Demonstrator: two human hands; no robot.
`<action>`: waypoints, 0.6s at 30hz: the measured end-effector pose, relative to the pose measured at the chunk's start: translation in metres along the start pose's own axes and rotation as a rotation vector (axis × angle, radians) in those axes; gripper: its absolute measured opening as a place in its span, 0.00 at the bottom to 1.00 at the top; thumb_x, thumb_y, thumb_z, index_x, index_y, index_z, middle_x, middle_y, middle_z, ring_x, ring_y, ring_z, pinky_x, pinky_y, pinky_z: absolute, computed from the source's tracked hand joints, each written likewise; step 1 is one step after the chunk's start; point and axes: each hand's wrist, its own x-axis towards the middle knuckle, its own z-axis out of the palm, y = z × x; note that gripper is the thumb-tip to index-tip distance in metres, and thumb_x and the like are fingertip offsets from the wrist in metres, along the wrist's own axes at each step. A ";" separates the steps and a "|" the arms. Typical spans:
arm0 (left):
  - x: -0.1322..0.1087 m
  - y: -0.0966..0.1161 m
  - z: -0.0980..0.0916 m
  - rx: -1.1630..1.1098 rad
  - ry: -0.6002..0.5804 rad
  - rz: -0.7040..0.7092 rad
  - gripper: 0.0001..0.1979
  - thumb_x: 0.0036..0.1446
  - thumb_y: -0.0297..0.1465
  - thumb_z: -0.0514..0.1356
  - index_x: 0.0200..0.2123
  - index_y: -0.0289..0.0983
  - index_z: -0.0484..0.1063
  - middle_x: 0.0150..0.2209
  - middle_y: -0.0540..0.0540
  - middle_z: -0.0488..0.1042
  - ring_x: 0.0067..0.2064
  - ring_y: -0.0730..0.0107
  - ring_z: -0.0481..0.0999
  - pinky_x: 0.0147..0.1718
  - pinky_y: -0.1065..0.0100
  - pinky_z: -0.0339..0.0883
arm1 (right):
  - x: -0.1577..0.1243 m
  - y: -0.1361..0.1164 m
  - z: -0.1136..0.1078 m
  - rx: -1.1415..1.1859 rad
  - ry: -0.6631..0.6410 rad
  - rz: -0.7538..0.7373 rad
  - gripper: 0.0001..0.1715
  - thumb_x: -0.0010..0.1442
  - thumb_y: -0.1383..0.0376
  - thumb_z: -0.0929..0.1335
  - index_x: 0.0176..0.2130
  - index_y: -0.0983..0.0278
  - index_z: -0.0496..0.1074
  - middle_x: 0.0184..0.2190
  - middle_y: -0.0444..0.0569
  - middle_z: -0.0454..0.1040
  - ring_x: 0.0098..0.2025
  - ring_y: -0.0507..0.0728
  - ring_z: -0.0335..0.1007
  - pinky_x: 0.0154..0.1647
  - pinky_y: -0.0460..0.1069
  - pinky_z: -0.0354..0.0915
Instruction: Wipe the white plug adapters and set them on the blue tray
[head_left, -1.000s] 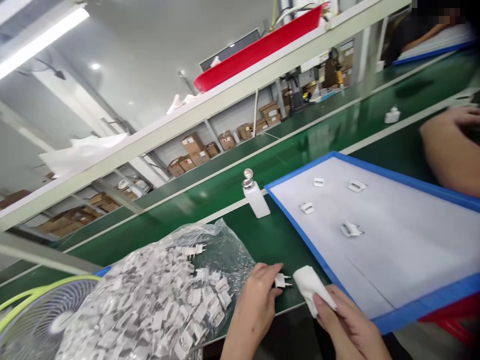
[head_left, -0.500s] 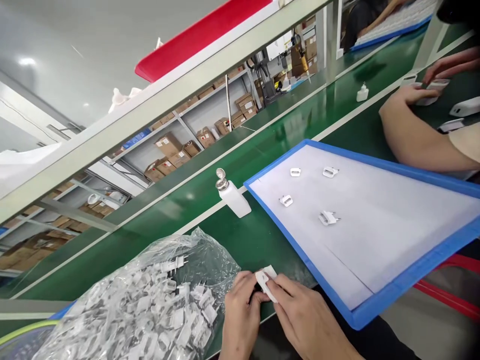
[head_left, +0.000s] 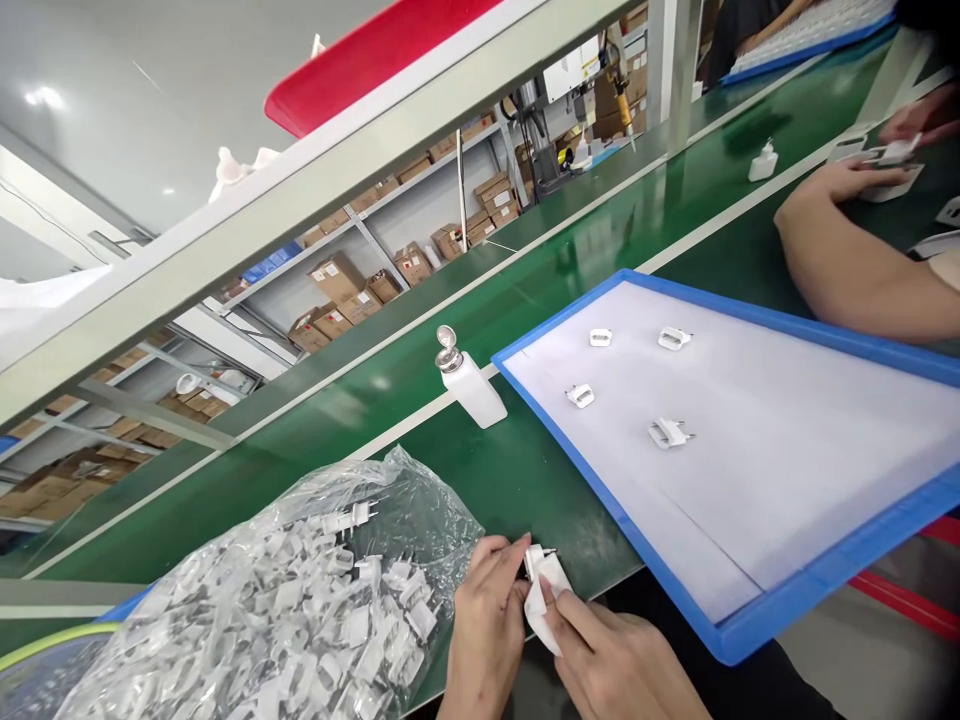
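Green, glossy worktop (head_left: pixel 559 480) runs slantwise across the head view, with brown cardboard boxes (head_left: pixel 337 278) on grey metal shelving beyond it and a long red plastic tray (head_left: pixel 390 55) on a pale overhead rail, all past the far side of the landmark, a flat white board with a raised blue rim (head_left: pixel 832 420). Four small white plastic plug pieces (head_left: pixel 670 433) lie well apart from one another on that board, toward its left part. Just left of the board's upper left corner is a square-sided white plastic bottle with a round silver metal top (head_left: pixel 476 392); farther left and nearer the wearer, a clear plastic bag (head_left: pixel 262 610) bulges with many more such pieces. Near the board's lower left edge, the left hand (head_left: pixel 484 625) has its thumb and fingers pinched together on one white plug piece with a metal pin showing (head_left: pixel 533 560), held close to the worktop edge. Beside it, also left of the board's near corner, the right hand (head_left: pixel 619 650) is clamped on a folded, soft white cloth (head_left: pixel 541 622), which is pressed against that piece. Beyond the board's upper right edge, a co-worker's bare forearm (head_left: pixel 855 255) reaches over the worktop, the hands at white parts.
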 end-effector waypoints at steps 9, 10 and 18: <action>0.004 -0.002 -0.001 -0.040 0.024 0.069 0.17 0.60 0.17 0.56 0.49 0.32 0.77 0.35 0.41 0.81 0.42 0.62 0.77 0.40 0.66 0.77 | 0.009 -0.009 -0.004 0.078 -0.005 0.078 0.24 0.58 0.77 0.58 0.46 0.75 0.78 0.37 0.54 0.81 0.24 0.53 0.76 0.19 0.47 0.68; 0.003 -0.002 0.000 -0.045 0.025 0.064 0.18 0.60 0.16 0.56 0.50 0.32 0.77 0.36 0.42 0.81 0.42 0.62 0.77 0.40 0.66 0.77 | 0.008 -0.009 -0.004 0.074 -0.006 0.080 0.24 0.59 0.77 0.58 0.47 0.75 0.77 0.38 0.54 0.81 0.25 0.53 0.77 0.19 0.47 0.68; 0.004 0.000 0.000 -0.069 0.020 0.044 0.21 0.59 0.15 0.56 0.52 0.34 0.77 0.38 0.43 0.82 0.43 0.62 0.76 0.40 0.67 0.77 | 0.004 -0.015 -0.002 0.069 0.013 0.120 0.22 0.62 0.76 0.58 0.49 0.73 0.74 0.37 0.52 0.79 0.23 0.52 0.75 0.19 0.47 0.66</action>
